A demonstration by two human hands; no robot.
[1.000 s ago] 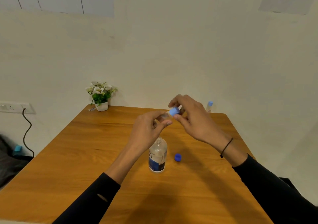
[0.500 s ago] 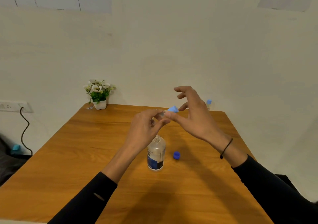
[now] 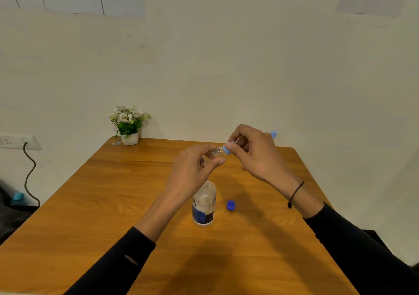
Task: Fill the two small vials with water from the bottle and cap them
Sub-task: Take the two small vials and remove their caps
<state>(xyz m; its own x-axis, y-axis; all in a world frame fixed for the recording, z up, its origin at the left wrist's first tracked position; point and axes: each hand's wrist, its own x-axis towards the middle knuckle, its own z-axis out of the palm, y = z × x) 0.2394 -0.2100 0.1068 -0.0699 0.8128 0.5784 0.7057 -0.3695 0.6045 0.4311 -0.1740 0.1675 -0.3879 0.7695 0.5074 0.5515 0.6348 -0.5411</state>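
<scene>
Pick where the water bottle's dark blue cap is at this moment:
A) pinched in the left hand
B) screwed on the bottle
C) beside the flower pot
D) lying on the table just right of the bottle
D: the dark blue cap lies on the table right of the open bottle, while the right hand pinches a lighter blue cap at the vial held in the left hand.
</scene>
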